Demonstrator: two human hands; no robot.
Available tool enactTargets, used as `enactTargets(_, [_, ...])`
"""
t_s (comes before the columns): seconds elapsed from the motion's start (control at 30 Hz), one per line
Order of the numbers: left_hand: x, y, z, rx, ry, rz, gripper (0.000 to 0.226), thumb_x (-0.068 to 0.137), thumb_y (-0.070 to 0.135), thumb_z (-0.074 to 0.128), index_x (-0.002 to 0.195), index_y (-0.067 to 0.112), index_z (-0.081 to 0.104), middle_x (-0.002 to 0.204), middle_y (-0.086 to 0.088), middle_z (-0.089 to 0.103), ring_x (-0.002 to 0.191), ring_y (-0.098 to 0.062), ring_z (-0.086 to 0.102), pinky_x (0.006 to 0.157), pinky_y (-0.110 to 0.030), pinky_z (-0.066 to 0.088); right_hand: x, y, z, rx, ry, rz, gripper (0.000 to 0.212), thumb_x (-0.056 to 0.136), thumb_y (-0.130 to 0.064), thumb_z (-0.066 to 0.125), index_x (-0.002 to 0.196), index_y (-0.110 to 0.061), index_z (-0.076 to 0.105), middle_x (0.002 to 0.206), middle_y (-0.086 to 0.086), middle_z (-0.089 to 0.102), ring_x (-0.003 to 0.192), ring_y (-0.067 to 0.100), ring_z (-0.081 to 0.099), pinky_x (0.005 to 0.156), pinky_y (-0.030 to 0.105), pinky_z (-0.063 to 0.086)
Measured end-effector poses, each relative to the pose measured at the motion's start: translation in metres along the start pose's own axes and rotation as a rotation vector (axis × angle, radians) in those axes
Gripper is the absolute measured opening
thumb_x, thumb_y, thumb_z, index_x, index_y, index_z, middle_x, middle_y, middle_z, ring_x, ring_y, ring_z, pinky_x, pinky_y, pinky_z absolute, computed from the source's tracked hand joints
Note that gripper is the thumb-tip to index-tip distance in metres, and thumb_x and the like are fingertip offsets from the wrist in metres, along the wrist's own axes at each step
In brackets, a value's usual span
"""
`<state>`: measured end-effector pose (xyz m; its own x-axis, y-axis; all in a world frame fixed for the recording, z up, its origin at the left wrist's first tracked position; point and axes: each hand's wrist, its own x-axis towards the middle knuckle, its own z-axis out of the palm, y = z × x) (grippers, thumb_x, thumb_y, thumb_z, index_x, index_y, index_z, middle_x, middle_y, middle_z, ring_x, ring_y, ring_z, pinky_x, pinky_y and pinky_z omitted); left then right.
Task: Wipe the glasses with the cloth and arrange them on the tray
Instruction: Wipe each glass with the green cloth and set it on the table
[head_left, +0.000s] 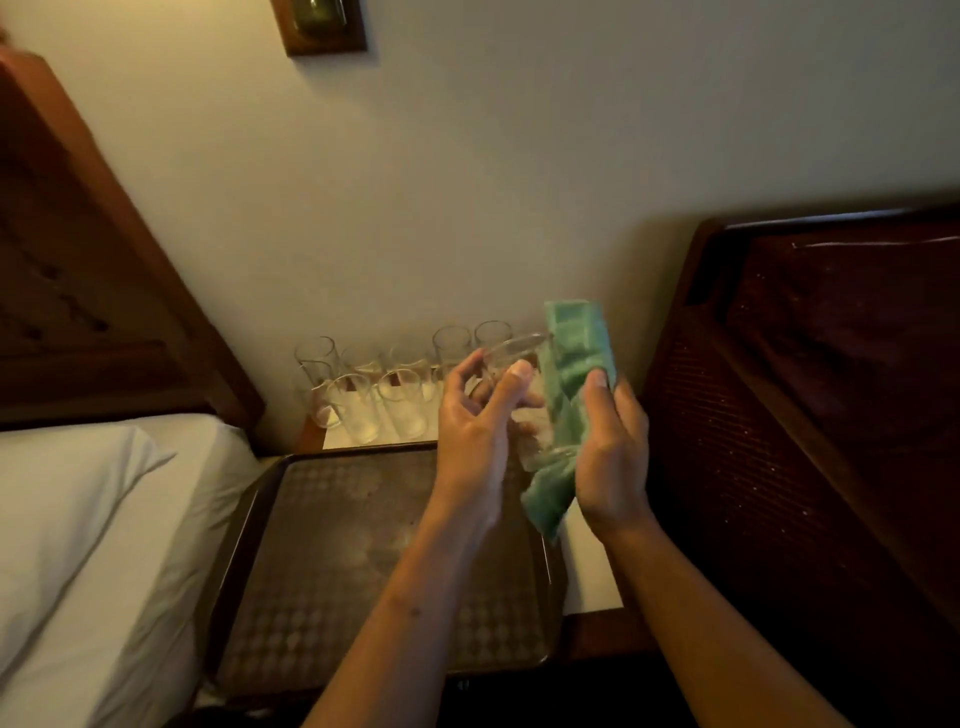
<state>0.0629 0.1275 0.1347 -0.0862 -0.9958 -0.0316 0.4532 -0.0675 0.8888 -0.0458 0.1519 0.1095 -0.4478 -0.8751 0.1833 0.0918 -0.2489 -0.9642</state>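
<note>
Above the tray (332, 551), the left hand (474, 421) grips a glass (508, 356) with curled fingers while the right hand (614, 452) clasps a cloth (576, 343) against it; more glasses (358, 408) stand behind

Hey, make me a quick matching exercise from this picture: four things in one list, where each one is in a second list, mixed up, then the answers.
Things:
1. green cloth
2. glass being wiped
3. tray
4. other glasses

Places:
A. standing by the wall, behind the tray
B. gripped in the left hand
C. held in the right hand
D. on the bedside table, below both hands

Pairs: 1-C, 2-B, 3-D, 4-A
</note>
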Motion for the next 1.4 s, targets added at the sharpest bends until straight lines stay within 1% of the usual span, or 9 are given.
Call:
enactTargets(0.17, [-0.004,0.008,-0.007,0.16,0.07,0.134,0.044,0.103,0.03,0.061,0.142,0.014,0.048,0.1,0.007,0.077,0.095,-0.013,0.073,0.082,-0.032,0.06,-0.05,-0.016,0.025,-0.17,-0.296,-0.025,0.063,0.105,-0.05,0.034,0.163,-0.028,0.032,0.148,-0.01,0.06,0.136,0.003,0.056,0.112,0.025,0.048])
enactTargets(0.33, [-0.038,0.008,0.005,0.161,-0.127,0.124,0.046,0.1,0.036,0.058,0.137,0.01,0.051,0.104,0.007,0.073,0.094,-0.007,0.07,0.076,-0.023,0.058,-0.023,-0.044,0.017,-0.026,-0.176,-0.036,0.047,0.114,-0.04,0.033,0.153,-0.018,0.047,0.111,-0.022,0.075,0.108,-0.002,0.071,0.082,0.017,0.058])
enactTargets(0.4, [-0.036,0.014,0.011,0.206,-0.085,0.136,0.039,0.105,0.032,0.054,0.134,0.006,0.055,0.112,-0.007,0.072,0.097,-0.013,0.07,0.08,-0.029,0.058,-0.03,-0.045,0.02,-0.062,-0.152,-0.056,0.06,0.108,-0.049,0.035,0.162,-0.023,0.035,0.13,-0.022,0.069,0.123,-0.002,0.063,0.1,0.026,0.057])
enactTargets(0.57, [-0.027,0.03,0.009,0.205,0.0,0.179,0.037,0.107,0.029,0.049,0.127,-0.001,0.059,0.094,-0.002,0.067,0.085,-0.009,0.066,0.073,-0.026,0.056,-0.069,-0.033,0.026,-0.228,-0.314,-0.234,0.065,0.109,-0.038,0.031,0.166,-0.036,-0.002,0.174,-0.024,-0.004,0.158,-0.005,-0.003,0.126,0.014,0.009])
enactTargets(0.7, [-0.043,0.012,0.01,0.174,-0.095,0.152,0.04,0.11,0.034,0.044,0.127,0.001,0.06,0.109,-0.01,0.074,0.091,-0.013,0.071,0.074,-0.027,0.059,-0.032,-0.054,0.015,-0.151,-0.261,-0.133,0.062,0.11,-0.043,0.034,0.168,-0.031,0.014,0.171,0.008,0.029,0.154,0.025,0.037,0.118,0.043,0.045])
enactTargets(0.8, [-0.045,0.007,0.016,0.141,-0.098,0.12,0.044,0.104,0.044,0.044,0.123,0.013,0.069,0.116,-0.012,0.074,0.106,-0.022,0.071,0.085,-0.038,0.058,-0.027,-0.062,0.012,-0.057,-0.194,-0.026,0.057,0.11,-0.05,0.035,0.165,-0.038,0.026,0.159,0.009,0.048,0.137,0.022,0.057,0.092,0.027,0.059])
enactTargets(0.97, [-0.031,0.019,0.008,0.059,-0.06,0.052,0.048,0.107,0.047,0.041,0.118,0.015,0.075,0.116,-0.015,0.075,0.105,-0.024,0.072,0.082,-0.034,0.06,-0.07,-0.039,0.014,-0.236,-0.353,-0.278,0.065,0.11,-0.042,0.03,0.165,-0.036,-0.002,0.173,-0.025,-0.008,0.159,-0.002,-0.008,0.124,0.011,0.007])
enactTargets(1.2, [-0.045,0.01,0.017,-0.079,-0.073,-0.044,0.054,0.095,0.058,0.048,0.133,0.025,0.069,0.129,-0.012,0.072,0.125,-0.033,0.064,0.113,-0.061,0.044,-0.017,-0.064,0.008,-0.166,-0.268,-0.102,0.068,0.104,-0.049,0.03,0.167,-0.034,0.013,0.173,0.01,0.024,0.16,0.037,0.019,0.125,0.068,0.021])
enactTargets(1.4, [-0.037,0.025,0.014,0.011,-0.138,0.033,0.039,0.103,0.023,0.058,0.139,0.007,0.058,0.103,0.015,0.068,0.098,0.011,0.066,0.083,-0.015,0.052,-0.06,-0.045,0.018,-0.194,-0.304,-0.247,0.065,0.109,-0.045,0.031,0.167,-0.035,0.003,0.174,-0.023,0.0,0.159,-0.005,0.0,0.127,0.015,0.013])
